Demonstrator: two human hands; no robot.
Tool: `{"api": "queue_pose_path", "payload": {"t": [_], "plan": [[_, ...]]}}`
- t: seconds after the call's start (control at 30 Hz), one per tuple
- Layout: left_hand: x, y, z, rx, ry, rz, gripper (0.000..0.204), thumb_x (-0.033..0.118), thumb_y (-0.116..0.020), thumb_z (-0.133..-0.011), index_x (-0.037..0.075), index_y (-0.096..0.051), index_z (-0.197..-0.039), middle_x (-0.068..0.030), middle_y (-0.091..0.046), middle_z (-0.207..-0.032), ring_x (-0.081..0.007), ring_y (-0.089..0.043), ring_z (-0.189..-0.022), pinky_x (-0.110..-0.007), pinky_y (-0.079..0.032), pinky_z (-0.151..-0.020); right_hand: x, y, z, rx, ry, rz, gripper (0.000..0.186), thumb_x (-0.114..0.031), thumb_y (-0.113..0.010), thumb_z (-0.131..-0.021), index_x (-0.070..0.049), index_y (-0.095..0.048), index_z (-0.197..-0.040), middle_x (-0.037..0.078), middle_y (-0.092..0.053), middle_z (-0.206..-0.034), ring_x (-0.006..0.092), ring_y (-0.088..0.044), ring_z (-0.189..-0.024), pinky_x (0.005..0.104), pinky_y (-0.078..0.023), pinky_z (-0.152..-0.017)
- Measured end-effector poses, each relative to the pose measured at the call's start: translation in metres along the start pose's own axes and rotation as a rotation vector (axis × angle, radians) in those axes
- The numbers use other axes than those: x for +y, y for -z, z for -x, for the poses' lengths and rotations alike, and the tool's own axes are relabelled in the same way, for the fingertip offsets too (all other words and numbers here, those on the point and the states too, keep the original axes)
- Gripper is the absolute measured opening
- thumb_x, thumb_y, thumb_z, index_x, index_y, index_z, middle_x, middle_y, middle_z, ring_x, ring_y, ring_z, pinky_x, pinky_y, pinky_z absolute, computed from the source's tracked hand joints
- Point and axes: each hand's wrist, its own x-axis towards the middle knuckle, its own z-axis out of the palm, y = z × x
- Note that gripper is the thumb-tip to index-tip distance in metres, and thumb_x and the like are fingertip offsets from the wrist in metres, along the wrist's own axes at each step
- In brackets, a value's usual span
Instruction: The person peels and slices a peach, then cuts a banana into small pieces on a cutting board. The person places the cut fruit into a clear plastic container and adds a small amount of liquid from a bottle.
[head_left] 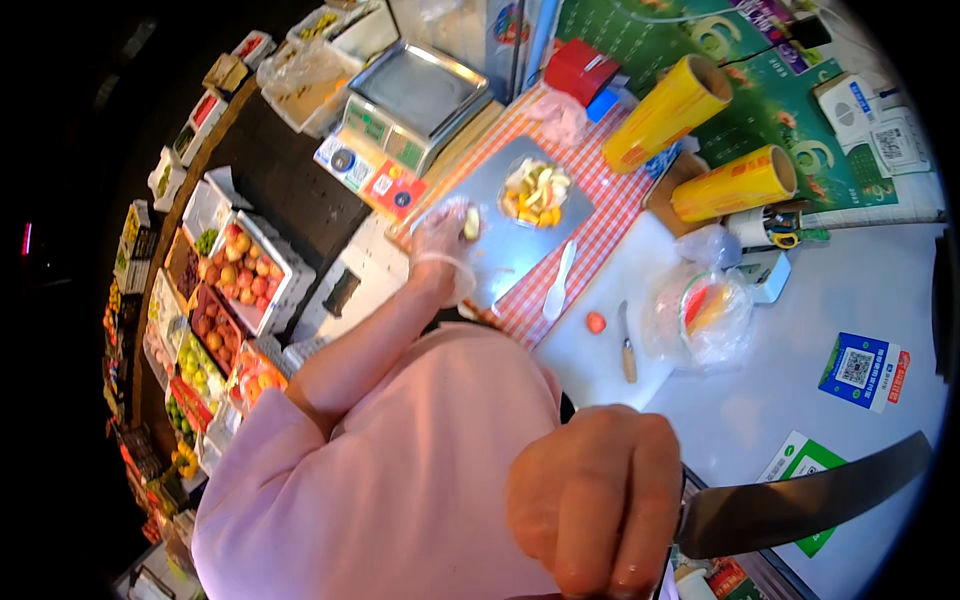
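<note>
My left hand (pixel 440 238), in a clear plastic glove, rests at the left side of a grey metal board (pixel 500 262). Its fingers are closed on a pale piece of fruit (pixel 471 223). Beside it on the board stands a clear bowl (pixel 506 207) filled with pale and orange-yellow fruit pieces (pixel 538 193). Close to the camera, my right hand (pixel 600 500) is wrapped round the handle of a large knife (pixel 805 505). The blade points out to the right, away from the board; the handle is mostly hidden by my fingers.
A white spoon-like utensil (pixel 561 280), a red round piece (pixel 596 322) and a small wooden-handled knife (pixel 628 358) lie nearby. Bagged cut fruit (pixel 705 318) sits further right, below two yellow film rolls (pixel 665 118). A scale (pixel 415 95) stands behind; fruit crates (pixel 285 285) line the left.
</note>
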Motion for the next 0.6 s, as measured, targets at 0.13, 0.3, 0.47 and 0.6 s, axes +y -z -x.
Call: {"api": "queue_pose_path", "payload": {"t": [0.13, 0.3, 0.47, 0.6], "plan": [[0.024, -0.005, 0.008, 0.115, 0.024, 0.015, 0.022, 0.017, -0.055, -0.104, 0.002, -0.063, -0.118, -0.0083, -0.068, -0.104, -0.0212, -0.067, -0.094, -0.035, -0.058, -0.088, 0.003, 0.006, 0.008, -0.069, -0.034, 0.012, 0.013, -0.002, -0.079, -0.082, 0.004, -0.072, -0.091, 0.025, -0.069, -0.095, 0.0269, -0.067, -0.070, 0.0320, -0.054, -0.058], [0.051, -0.006, 0.010, 0.030, 0.141, 0.190, 0.027, 0.011, -0.051, -0.104, 0.001, -0.056, -0.128, -0.0130, -0.063, -0.113, -0.0250, -0.063, -0.109, -0.036, -0.054, -0.096, 0.002, 0.046, 0.055, 0.553, -0.281, 0.707, 0.010, -0.011, -0.072, -0.088, -0.004, -0.065, -0.085, 0.010, -0.063, -0.080, 0.0163, -0.059, -0.069, 0.0285, -0.049, -0.059], [0.061, 0.007, 0.028, -0.070, 0.161, 0.303, 0.029, 0.007, -0.048, -0.104, -0.001, -0.053, -0.132, -0.0176, -0.060, -0.122, -0.0304, -0.062, -0.113, -0.038, -0.054, -0.099, 0.048, 0.218, 0.152, 1.134, -0.636, 1.171, 0.018, -0.013, -0.076, -0.087, 0.000, -0.068, -0.098, 0.000, -0.059, -0.063, 0.0060, -0.049, -0.052, 0.0260, -0.041, -0.049], [0.066, 0.001, 0.024, -0.020, 0.255, 0.320, 0.025, 0.007, -0.047, -0.105, -0.003, -0.053, -0.127, -0.0189, -0.059, -0.123, -0.0304, -0.062, -0.111, -0.039, -0.054, -0.102, 0.066, 0.284, 0.224, 0.909, -0.820, 1.724, 0.022, -0.017, -0.072, -0.088, 0.000, -0.069, -0.102, 0.010, -0.064, -0.073, 0.0190, -0.059, -0.059, 0.0349, -0.049, -0.057]]}}
